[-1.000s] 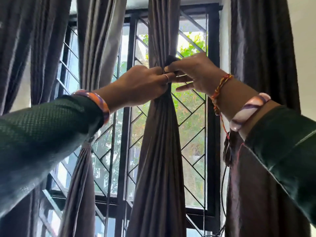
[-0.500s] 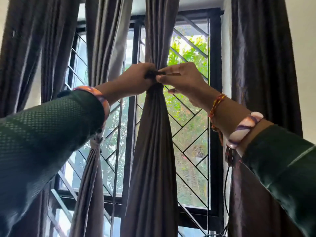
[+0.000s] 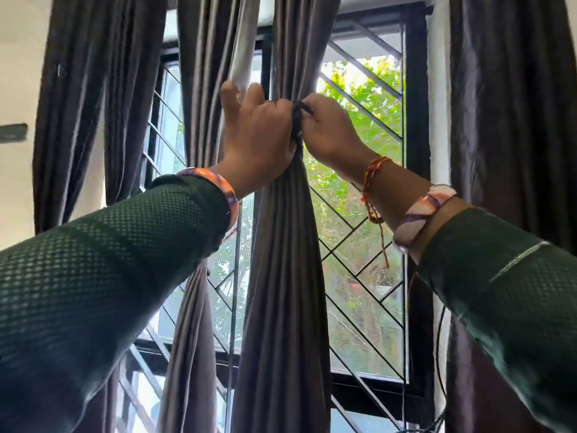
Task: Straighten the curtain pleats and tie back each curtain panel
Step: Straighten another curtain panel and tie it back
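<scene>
Barred window (image 3: 359,214), left hand (image 3: 259,142), right hand (image 3: 331,132) hiding curtain tie (image 3: 298,120)

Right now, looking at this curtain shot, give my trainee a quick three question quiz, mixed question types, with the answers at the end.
1. True or false: both hands are at the gathered point of the middle curtain panel.
2. What sits between the left hand and the right hand? A) a dark tie B) a metal hook C) a curtain ring
3. Fill in: the panel at the far right hangs ____, with no tie visible.

Key: 1 true; 2 A; 3 loose.
</scene>
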